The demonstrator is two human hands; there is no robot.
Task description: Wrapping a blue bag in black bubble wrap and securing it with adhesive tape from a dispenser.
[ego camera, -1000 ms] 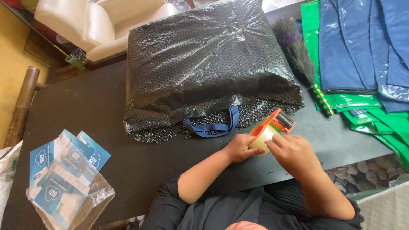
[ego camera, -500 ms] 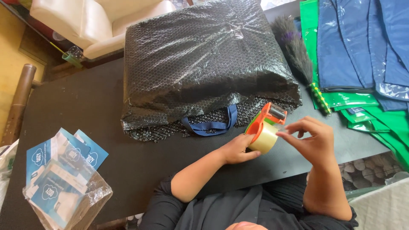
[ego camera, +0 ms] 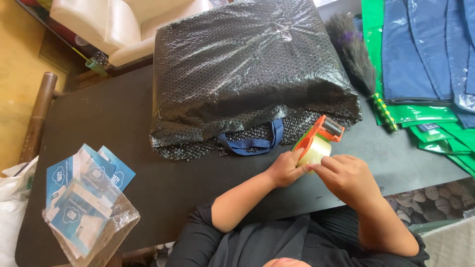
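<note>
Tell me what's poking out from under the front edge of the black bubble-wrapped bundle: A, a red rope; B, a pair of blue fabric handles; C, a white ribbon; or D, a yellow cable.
B: blue fabric handles loop out from under the black bubble-wrapped bundle onto the dark table, just beyond the left hand and right hand working at the orange tape dispenser.

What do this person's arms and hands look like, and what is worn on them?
Both arms are bare from above the elbow down. The left hand and right hand wear no gloves; no rings, watch or bracelets are visible from this angle. A black short-sleeved top covers the shoulders and upper arms. No markings show on the sleeves.
</note>
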